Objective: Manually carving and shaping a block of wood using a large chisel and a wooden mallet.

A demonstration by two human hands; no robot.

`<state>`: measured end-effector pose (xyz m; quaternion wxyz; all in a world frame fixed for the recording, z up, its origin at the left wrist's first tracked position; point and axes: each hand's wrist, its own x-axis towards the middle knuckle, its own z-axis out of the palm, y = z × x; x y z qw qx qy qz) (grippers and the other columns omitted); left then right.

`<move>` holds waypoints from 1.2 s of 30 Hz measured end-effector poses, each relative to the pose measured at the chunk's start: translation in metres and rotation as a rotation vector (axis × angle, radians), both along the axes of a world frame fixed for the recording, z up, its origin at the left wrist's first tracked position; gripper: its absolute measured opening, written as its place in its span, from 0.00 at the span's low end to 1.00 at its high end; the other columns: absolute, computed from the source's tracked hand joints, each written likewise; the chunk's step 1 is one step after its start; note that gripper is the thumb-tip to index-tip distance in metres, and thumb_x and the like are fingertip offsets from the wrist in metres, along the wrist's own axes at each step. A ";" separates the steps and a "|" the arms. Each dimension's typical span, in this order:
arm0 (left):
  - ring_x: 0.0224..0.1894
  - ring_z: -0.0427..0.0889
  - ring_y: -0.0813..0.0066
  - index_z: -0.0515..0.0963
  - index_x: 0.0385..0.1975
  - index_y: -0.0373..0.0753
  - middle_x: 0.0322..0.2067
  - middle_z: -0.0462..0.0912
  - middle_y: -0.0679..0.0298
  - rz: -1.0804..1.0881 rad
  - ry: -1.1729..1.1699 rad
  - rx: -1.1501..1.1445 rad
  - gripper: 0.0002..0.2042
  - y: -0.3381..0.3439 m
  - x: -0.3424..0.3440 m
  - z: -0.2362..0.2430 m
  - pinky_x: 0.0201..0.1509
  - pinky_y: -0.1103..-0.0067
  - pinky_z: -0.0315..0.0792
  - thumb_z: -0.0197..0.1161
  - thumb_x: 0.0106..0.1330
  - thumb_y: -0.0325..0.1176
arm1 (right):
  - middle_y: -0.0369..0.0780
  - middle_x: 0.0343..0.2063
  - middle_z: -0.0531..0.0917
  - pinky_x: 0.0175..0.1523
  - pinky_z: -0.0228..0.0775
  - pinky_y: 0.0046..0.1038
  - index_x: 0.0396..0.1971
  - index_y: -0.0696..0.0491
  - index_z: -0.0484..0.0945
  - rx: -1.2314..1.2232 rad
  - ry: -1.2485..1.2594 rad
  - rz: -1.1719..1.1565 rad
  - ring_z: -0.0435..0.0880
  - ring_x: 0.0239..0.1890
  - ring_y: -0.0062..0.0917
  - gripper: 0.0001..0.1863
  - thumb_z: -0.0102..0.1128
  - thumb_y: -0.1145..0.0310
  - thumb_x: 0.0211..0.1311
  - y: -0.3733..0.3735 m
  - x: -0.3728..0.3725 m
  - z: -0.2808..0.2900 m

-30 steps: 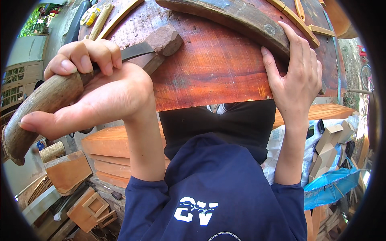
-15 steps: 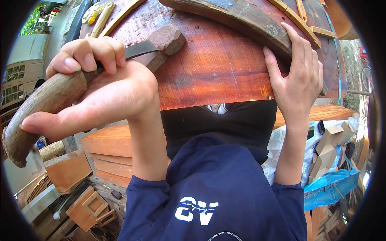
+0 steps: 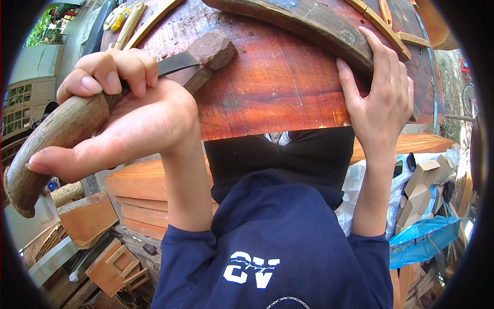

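Note:
My left hand (image 3: 128, 110) is closed around a hand tool (image 3: 64, 121) with a thick, curved wooden handle. Its fingers curl over the handle and the thumb lies along it. Beyond the fingers, a dark flat metal strip (image 3: 177, 63) runs to a chunky, worn wooden head (image 3: 213, 50), held over the reddish-brown wooden bench top (image 3: 272, 98). At the right, my right hand (image 3: 381, 92) grips the near end of a long, dark wooden beam (image 3: 309, 28). The thumb is on its near side and the fingers are on the far side; the fingertips are partly hidden.
Light wooden strips (image 3: 378, 23) and a yellow tape measure (image 3: 121, 19) lie along the far bench. Stacked planks (image 3: 136, 185) and wooden offcuts (image 3: 87, 219) stand at lower left. A blue umbrella (image 3: 427, 239) and cardboard pieces (image 3: 419, 190) are at lower right.
My left hand and the tool have shifted very slightly left. My right hand and the dark beam stay nearly still.

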<state>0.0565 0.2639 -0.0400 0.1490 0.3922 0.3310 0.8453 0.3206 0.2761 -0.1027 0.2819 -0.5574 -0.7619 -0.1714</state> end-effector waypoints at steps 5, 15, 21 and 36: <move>0.15 0.52 0.79 0.66 0.25 0.44 0.19 0.63 0.68 -0.009 0.084 0.009 0.42 0.001 -0.001 0.001 0.19 0.80 0.46 0.40 0.57 0.87 | 0.32 0.45 0.82 0.53 0.71 0.34 0.62 0.40 0.75 -0.003 0.009 0.010 0.82 0.48 0.27 0.30 0.70 0.54 0.60 0.000 -0.002 0.002; 0.16 0.47 0.84 0.62 0.30 0.44 0.16 0.53 0.73 -0.034 0.191 -0.029 0.34 0.016 0.014 -0.007 0.17 0.85 0.44 0.45 0.69 0.75 | 0.42 0.47 0.81 0.57 0.73 0.40 0.60 0.50 0.77 -0.118 0.037 0.036 0.81 0.51 0.37 0.34 0.70 0.45 0.60 0.013 -0.008 0.028; 0.15 0.54 0.87 0.63 0.32 0.45 0.17 0.57 0.74 -0.172 0.276 0.082 0.23 0.017 0.006 -0.013 0.16 0.85 0.49 0.59 0.74 0.59 | 0.46 0.44 0.81 0.52 0.76 0.40 0.48 0.57 0.75 -0.203 -0.024 0.267 0.82 0.49 0.42 0.30 0.72 0.48 0.58 0.039 -0.016 0.040; 0.26 0.87 0.55 0.75 0.36 0.38 0.23 0.83 0.55 -0.035 0.407 0.083 0.18 0.028 0.018 -0.015 0.28 0.68 0.78 0.79 0.59 0.40 | 0.48 0.43 0.74 0.40 0.71 0.22 0.56 0.65 0.66 -0.169 1.226 0.742 0.77 0.35 0.25 0.48 0.50 0.28 0.66 -0.036 0.006 0.224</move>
